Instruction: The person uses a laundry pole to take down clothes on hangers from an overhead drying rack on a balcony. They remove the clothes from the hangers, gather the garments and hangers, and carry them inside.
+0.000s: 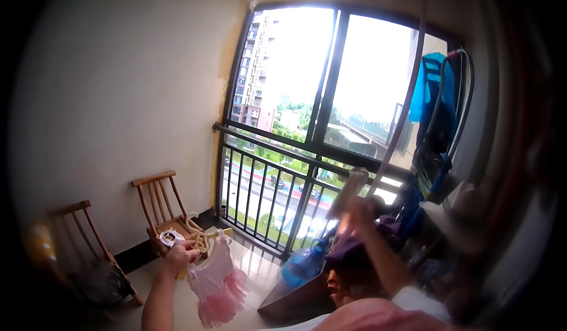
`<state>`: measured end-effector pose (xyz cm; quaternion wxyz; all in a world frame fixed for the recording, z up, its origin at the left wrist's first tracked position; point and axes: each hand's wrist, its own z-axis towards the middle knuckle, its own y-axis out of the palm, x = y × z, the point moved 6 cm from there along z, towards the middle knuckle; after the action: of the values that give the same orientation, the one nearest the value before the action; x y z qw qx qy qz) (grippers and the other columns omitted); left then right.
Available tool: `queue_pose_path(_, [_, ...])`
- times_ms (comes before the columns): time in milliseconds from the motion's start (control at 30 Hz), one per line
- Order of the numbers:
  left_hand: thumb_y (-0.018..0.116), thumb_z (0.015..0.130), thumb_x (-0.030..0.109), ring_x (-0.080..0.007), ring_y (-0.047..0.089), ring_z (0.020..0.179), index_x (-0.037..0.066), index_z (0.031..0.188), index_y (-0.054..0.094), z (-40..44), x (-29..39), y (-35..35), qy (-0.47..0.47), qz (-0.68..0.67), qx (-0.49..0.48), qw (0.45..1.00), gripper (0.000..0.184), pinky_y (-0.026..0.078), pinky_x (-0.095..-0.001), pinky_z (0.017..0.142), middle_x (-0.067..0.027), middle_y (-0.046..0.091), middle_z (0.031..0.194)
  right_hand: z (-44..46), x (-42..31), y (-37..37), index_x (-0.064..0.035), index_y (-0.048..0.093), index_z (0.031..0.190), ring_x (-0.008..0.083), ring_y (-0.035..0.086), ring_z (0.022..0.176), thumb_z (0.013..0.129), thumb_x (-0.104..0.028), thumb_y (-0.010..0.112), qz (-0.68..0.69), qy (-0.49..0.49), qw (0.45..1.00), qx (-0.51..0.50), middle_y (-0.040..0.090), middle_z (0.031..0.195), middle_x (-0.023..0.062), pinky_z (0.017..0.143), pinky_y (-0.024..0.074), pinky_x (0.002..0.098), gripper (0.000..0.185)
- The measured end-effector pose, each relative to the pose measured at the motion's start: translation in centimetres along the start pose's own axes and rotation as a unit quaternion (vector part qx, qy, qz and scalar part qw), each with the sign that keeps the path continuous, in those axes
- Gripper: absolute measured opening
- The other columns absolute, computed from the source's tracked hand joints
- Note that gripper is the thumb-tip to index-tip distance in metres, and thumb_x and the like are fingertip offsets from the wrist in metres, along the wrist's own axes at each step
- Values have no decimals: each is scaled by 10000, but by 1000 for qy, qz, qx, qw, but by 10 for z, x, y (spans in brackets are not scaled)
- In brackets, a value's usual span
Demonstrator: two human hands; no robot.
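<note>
Low on the left, my left hand [179, 256] is closed around several cream-yellow clothes hangers [204, 242]. A child's dress [215, 281] with a white top and a pink ruffled skirt hangs from one of them. On the right, my right hand [359, 214] looks wrapped around a long thin pole [404, 118] that slants up past the window; motion blurs its fingers. A pale beige thing [349, 194] beside this hand is too smeared to name.
Two wooden chairs [155, 180] [87, 204] stand along the left wall. A railing [266, 180] crosses the window. Below my right hand are a blue plastic bottle [300, 267] and dark piled items. A turquoise cloth item [426, 89] hangs at the right, above a white hat [460, 210].
</note>
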<state>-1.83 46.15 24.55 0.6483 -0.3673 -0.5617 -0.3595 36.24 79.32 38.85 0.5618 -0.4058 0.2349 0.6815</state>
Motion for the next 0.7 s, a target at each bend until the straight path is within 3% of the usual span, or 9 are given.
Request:
queue_pose_path(67, [554, 753, 50, -47, 432, 506, 9, 909, 603, 6, -11, 3, -14, 37, -3, 999, 168, 347, -190, 475, 27, 496, 593, 32, -81, -42, -69, 533, 797, 116, 470, 411, 833, -301, 524, 54, -41, 995, 72, 455, 518, 5, 374, 401, 255, 235])
queue_pose_path(233, [567, 748, 76, -53, 438, 507, 23, 899, 614, 15, -27, 6, -1, 64, 3, 998, 166, 352, -197, 478, 18, 501, 590, 42, -152, -51, -92, 476, 774, 133, 378, 308, 813, -272, 567, 75, -80, 993, 30, 388, 443, 4, 297, 347, 288, 206])
queue_pose_path(267, [570, 746, 79, -54, 438, 503, 26, 898, 615, 8, -33, 5, -4, 76, 4, 997, 167, 352, -198, 476, 17, 501, 588, 41, -134, -50, -93, 478, 753, 133, 366, 294, 815, -308, 563, 87, -14, 994, 58, 373, 422, 2, 287, 325, 279, 239])
queue_pose_path(300, [572, 743, 80, -56, 441, 500, 34, 914, 616, 4, -35, 8, -35, 57, 12, 998, 182, 354, -203, 473, 17, 505, 591, 71, -126, -76, -95, 478, 759, 130, 362, 296, 816, -322, 558, -83, -195, 975, 63, 370, 423, 0, 291, 319, 273, 247])
queue_pose_path(367, [576, 741, 74, -56, 443, 504, 23, 917, 614, 3, -32, 10, -26, 49, 12, 998, 187, 357, -205, 474, 16, 507, 597, 124, -161, -99, -95, 474, 779, 126, 348, 294, 817, -342, 554, -119, -219, 966, 64, 374, 434, -4, 287, 302, 269, 263])
queue_pose_path(400, [577, 740, 71, -56, 444, 506, 18, 919, 613, 2, -30, 14, -22, 47, 6, 999, 190, 358, -205, 474, 15, 509, 601, 127, -203, -103, -92, 471, 793, 126, 339, 290, 815, -349, 554, 11, -54, 997, 59, 381, 445, -6, 280, 291, 271, 271])
queue_pose_path(467, [583, 737, 63, -55, 444, 506, 3, 923, 610, 4, -33, 12, -22, 36, 3, 999, 198, 361, -205, 476, 14, 509, 603, 123, -268, -99, -71, 468, 758, 112, 324, 283, 819, -317, 546, 114, -150, 977, 101, 390, 467, -9, 258, 261, 267, 266])
queue_pose_path(567, [588, 730, 49, -57, 445, 503, -15, 919, 605, 8, -28, 15, 8, 16, 37, 999, 200, 360, -203, 475, 13, 511, 604, 165, -221, -141, -58, 457, 760, 81, 313, 282, 823, -251, 516, 2, -145, 971, 192, 359, 471, -18, 248, 239, 236, 212])
queue_pose_path(700, [583, 726, 26, -62, 446, 481, -16, 901, 605, -3, -34, 19, -26, 32, 46, 998, 182, 349, -203, 457, 7, 516, 589, 181, -249, -137, -66, 471, 847, 81, 339, 315, 803, -335, 499, 38, -146, 976, 155, 369, 472, -14, 276, 259, 237, 273])
